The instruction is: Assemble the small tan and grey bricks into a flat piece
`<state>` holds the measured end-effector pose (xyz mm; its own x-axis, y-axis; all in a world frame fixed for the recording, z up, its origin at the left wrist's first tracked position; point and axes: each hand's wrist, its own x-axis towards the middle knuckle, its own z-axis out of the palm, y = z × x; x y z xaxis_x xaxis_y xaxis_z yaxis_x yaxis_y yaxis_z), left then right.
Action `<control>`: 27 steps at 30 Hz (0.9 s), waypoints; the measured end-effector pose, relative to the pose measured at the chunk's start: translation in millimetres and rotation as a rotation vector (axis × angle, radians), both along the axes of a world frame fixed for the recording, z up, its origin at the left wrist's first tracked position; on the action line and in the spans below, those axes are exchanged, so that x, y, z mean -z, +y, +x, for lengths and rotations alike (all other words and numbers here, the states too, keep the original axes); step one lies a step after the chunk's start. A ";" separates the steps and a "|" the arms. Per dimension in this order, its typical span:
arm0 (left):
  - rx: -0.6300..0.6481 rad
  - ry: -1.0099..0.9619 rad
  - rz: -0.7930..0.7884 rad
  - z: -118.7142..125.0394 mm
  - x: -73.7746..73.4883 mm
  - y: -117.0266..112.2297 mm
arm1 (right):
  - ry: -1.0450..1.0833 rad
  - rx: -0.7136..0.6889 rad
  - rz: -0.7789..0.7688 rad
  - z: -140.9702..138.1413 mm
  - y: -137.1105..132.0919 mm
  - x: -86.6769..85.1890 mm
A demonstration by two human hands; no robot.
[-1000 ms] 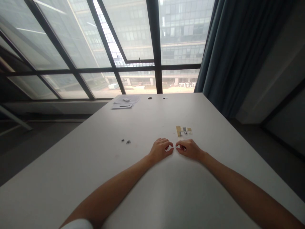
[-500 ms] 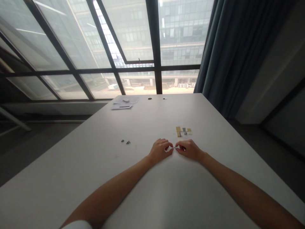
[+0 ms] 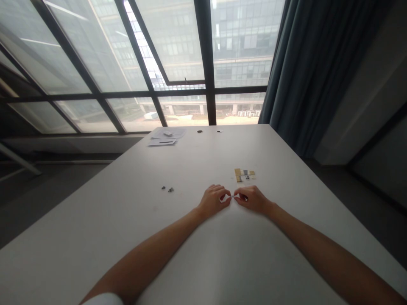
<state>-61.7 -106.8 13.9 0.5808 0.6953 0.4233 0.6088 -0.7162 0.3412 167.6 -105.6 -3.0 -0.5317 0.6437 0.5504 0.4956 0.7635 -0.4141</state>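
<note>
Both of my hands rest on the white table (image 3: 190, 254), fingertips meeting. My left hand (image 3: 214, 199) is curled, pinching a tiny pale piece (image 3: 233, 196) between thumb and forefinger. My right hand (image 3: 252, 198) pinches the same piece from the other side. The piece is too small to name. Just beyond my right hand lies a small flat cluster of yellow, grey and dark blocks (image 3: 244, 174).
Two tiny dark bits (image 3: 167, 188) lie on the table to the left of my hands. Papers with a small white object (image 3: 165, 137) sit at the far edge by the window, near two round holes (image 3: 199, 131). A dark curtain (image 3: 305, 63) hangs at the right.
My two hands have closed the small gap between their fingertips, so both pinches now meet on the pale piece. Everything else is unmoved.
</note>
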 end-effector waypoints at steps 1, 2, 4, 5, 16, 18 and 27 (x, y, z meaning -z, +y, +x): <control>0.001 -0.001 0.002 0.0 0.1 0.0 | 0.001 0.001 0.001 0.0 0.1 0.2; 0.003 -0.003 0.005 0.1 0.3 0.0 | 0.001 0.001 0.002 0.0 0.3 0.5; 0.008 -0.010 0.013 0.1 0.6 0.1 | 0.002 0.003 0.004 0.2 0.6 0.9; 0.009 -0.014 0.016 0.1 0.8 0.2 | 0.003 0.003 0.004 0.3 0.7 1.0; 0.037 -0.061 0.074 -0.4 7.6 3.8 | 0.010 -0.001 0.008 0.4 1.8 2.4; 0.042 -0.071 0.082 -0.2 8.3 4.1 | 0.008 0.001 0.001 0.3 2.6 3.9; 0.046 -0.077 0.084 -0.2 6.3 3.6 | -0.018 0.002 -0.007 3.0 2.0 2.7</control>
